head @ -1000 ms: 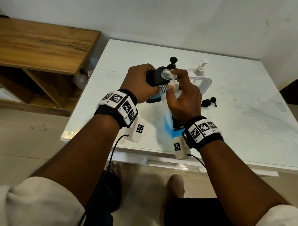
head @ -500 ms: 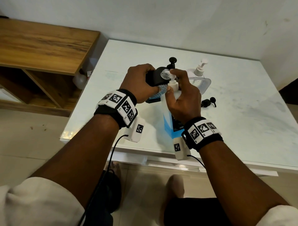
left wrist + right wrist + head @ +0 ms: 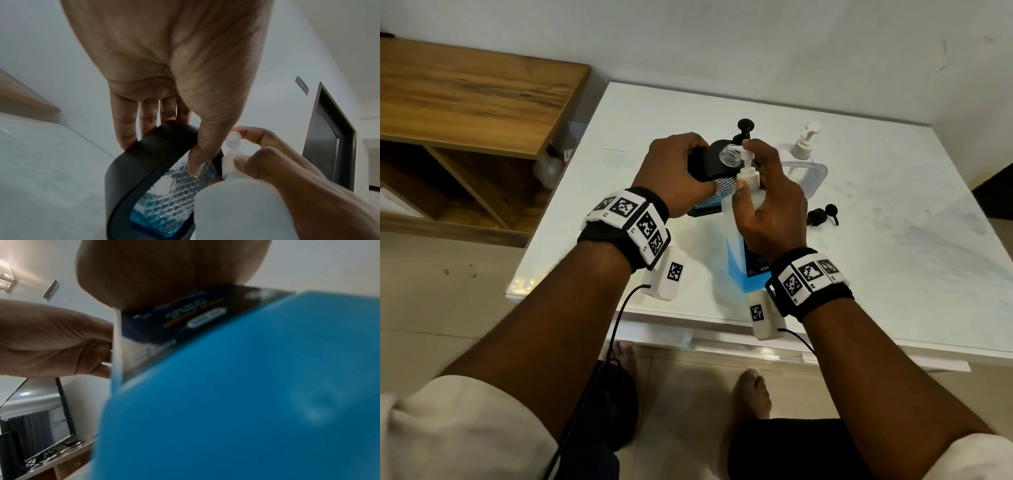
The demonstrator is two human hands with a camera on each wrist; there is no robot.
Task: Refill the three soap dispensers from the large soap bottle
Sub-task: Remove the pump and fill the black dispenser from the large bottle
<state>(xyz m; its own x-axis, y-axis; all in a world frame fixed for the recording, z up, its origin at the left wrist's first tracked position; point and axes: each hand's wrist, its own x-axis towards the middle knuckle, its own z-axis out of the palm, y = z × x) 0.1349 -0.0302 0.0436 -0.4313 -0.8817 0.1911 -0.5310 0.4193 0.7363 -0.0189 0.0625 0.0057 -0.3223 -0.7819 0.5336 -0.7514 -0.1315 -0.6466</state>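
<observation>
My left hand grips a black-framed dispenser with textured glass; its glass neck is uncapped. In the left wrist view, blue soap fills only the bottom of that dispenser. My right hand holds the large soap bottle, and its index finger rests on the white pump head, which sits right over the open neck. The large soap bottle fills the right wrist view. Behind stand a dispenser with a black pump and a clear dispenser with a white pump.
A loose black pump top lies on the white table right of my hands. A wooden shelf unit stands to the left, and the wall runs close behind the table. My bare feet are below the table's front edge.
Both hands keep their grips. The right index finger and the pump head now sit slightly higher over the dispenser's neck.
</observation>
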